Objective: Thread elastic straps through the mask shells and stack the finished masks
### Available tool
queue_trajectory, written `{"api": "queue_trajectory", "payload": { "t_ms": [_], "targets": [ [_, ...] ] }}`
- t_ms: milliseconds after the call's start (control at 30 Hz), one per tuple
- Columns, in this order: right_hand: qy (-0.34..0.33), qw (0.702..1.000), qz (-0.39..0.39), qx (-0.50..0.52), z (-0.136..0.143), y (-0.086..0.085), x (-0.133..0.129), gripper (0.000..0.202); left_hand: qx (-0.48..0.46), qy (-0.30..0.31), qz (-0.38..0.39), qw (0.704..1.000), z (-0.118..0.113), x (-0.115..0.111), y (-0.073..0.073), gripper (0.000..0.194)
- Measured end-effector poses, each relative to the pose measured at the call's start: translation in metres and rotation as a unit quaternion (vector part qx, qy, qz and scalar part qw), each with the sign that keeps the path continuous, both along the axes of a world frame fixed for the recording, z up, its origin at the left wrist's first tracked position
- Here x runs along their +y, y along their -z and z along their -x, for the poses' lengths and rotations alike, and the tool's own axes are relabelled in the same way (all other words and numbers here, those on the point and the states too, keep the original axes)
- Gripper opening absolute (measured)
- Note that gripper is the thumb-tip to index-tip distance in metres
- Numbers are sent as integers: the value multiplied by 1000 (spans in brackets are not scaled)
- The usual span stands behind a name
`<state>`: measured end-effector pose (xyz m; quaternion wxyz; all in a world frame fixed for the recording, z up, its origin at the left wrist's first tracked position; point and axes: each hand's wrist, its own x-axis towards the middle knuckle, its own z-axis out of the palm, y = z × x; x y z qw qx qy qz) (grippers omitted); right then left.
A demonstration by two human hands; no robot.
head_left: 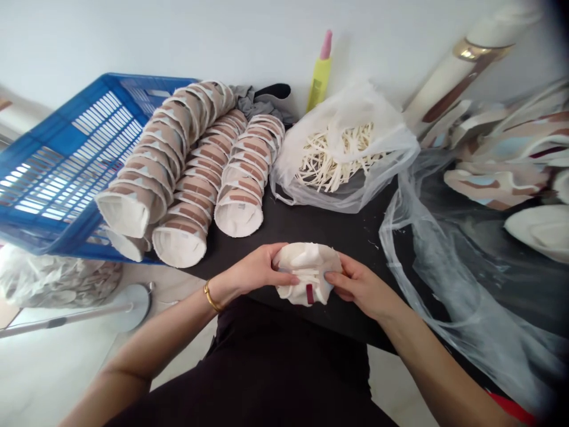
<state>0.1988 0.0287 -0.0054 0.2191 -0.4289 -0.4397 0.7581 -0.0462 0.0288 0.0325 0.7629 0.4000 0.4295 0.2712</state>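
Note:
Between my two hands is a cream fabric shoe upper (pixel 306 261) with pale cross bands and a dark red tab at its front. My left hand (pixel 262 270) grips its left side, thumb laid across the top. My right hand (pixel 355 283) pinches the right edge between thumb and fingers. The upper is held just over the near edge of the black table (pixel 288 222). Nested rows of similar uppers (pixel 182 216), with brown and light blue patches, lie beyond my left hand. Parts of the held upper are covered by my fingers.
A blue plastic basket (pixel 89 139) leans at the left. Behind my hands lies a clear bag (pixel 355 198) of cream strips (pixel 326 163). A yellow bottle (pixel 317 83) with a pink cap stands by the wall. More uppers (pixel 493 178) and plastic sheeting (pixel 448 255) fill the right.

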Motion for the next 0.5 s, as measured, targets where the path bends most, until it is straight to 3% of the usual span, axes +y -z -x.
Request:
{"api": "queue_trajectory", "payload": {
  "t_ms": [100,200,300,367,433,500],
  "targets": [
    [4,999,-26,-34,0,-6,2,46,16,-7,-20,1000,1,3,-1,44],
    [-37,993,-89,-62,-1,-11,10,33,30,47,-42,998,0,15,-5,39],
    [-71,978,-163,-106,0,-14,20,28,116,104,-101,983,-6,29,-6,28],
    [-2,956,-233,-179,4,-16,21,31,188,82,-164,965,-13,34,-3,23],
    [115,915,-290,-258,11,-20,15,33,243,2,-216,946,-21,33,2,21],
    [185,887,-304,-295,20,-26,4,29,265,-86,-242,929,-29,28,7,19]
  ]
}}
